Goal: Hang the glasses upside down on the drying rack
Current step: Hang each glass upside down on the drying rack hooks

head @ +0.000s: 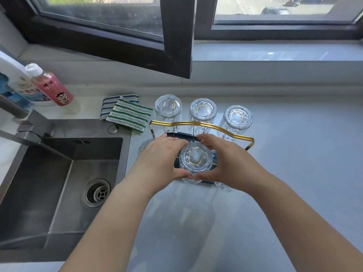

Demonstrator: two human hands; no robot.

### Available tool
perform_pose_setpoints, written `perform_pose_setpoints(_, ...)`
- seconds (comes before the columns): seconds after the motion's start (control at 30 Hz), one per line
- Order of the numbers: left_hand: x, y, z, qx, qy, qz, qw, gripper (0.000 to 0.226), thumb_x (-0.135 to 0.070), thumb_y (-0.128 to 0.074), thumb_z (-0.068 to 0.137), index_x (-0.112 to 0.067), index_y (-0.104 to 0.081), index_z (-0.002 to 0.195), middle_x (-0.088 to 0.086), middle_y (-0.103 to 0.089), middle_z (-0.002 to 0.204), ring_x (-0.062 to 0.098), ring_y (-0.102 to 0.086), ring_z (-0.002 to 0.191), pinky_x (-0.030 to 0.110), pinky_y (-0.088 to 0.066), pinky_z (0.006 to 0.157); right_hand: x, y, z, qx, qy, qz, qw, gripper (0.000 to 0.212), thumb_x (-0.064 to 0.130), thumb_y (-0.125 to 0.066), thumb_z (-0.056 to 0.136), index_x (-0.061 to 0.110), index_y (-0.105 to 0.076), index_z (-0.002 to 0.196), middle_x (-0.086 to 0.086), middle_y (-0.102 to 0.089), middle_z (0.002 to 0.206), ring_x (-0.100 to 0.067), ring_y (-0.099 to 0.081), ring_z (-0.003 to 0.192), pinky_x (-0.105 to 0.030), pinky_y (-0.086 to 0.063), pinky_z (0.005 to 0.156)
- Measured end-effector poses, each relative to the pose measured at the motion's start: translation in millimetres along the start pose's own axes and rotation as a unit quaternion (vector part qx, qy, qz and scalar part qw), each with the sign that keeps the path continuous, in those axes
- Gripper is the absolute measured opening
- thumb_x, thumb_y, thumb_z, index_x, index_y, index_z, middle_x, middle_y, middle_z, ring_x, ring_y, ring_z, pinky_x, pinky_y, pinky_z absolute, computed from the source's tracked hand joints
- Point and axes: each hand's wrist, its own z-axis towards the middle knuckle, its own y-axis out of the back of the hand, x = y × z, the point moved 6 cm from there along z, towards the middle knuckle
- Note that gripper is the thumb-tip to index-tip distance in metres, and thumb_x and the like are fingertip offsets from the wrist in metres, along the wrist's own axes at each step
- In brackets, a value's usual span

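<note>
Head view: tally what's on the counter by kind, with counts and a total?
Glasses, upside down on the drying rack: 6 (back row; one between the hands; two partly hidden)
Striped cloths: 2 ()
Bottles: 3 (pink, white, blue)
Drying rack: 1
Total: 12

Sunlit grey counter (294, 154) under dark-framed window (176, 36)
</note>
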Motion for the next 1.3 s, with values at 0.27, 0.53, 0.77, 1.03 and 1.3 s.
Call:
perform_pose_setpoints(0.27,-26,10,-18,-0.063,-0.032,-0.116,0.991,0.082,-0.038,-0.077,0.067,-0.026,-0.035,0.136,-0.016,-0.045,0.129,-0.001,-0.033,0.121,0.001,-0.014,0.097,-26,25,-32,-0.032,0.005,0.069,0.997,0.079,0.051,-0.08,0.055,0.049,-0.041,0.123,0.03,-0.049,0.12,0.015,-0.043,0.108,-0.009,-0.033,0.089)
perform_pose_setpoints(0.53,-77,-35,-25,-0.025,-0.01,-0.187,0.982,0.082,-0.032,-0.071,0.077,-0.025,-0.023,0.142,-0.007,-0.037,0.145,0.008,-0.035,0.129,0.009,-0.018,0.099,-76,24,-70,-0.062,-0.05,0.114,0.99,0.091,0.036,-0.085,0.056,0.036,-0.037,0.133,0.018,-0.048,0.132,0.003,-0.045,0.121,-0.02,-0.035,0.101)
perform_pose_setpoints(0.77,-88,-42,7,0.025,-0.058,-0.027,0.998,0.086,-0.042,-0.066,0.077,-0.02,-0.016,0.144,-0.002,-0.027,0.151,0.01,-0.008,0.14,0.019,0.003,0.105,-73,12,-63,-0.07,-0.03,0.189,0.979,0.088,0.05,-0.078,0.055,0.048,-0.03,0.129,0.03,-0.049,0.122,0.01,-0.048,0.116,-0.011,-0.04,0.095)
perform_pose_setpoints(1.03,-90,-39,19,0.038,-0.078,0.059,0.994,0.086,-0.052,-0.068,0.07,-0.02,-0.029,0.14,-0.004,-0.044,0.141,0.009,-0.027,0.135,0.024,0.013,0.109,-79,16,-60,-0.081,-0.023,0.225,0.971,0.089,0.031,-0.086,0.058,0.043,-0.034,0.129,0.03,-0.051,0.115,0.016,-0.047,0.11,-0.002,-0.041,0.081)
perform_pose_setpoints(1.3,-90,-36,21,0.047,-0.081,0.051,0.994,0.086,-0.051,-0.069,0.07,-0.02,-0.03,0.14,-0.004,-0.043,0.142,0.009,-0.028,0.134,0.02,0.013,0.106,-80,16,-59,-0.079,-0.023,0.234,0.969,0.088,0.035,-0.086,0.057,0.045,-0.034,0.128,0.029,-0.052,0.114,0.016,-0.047,0.109,-0.001,-0.042,0.08)
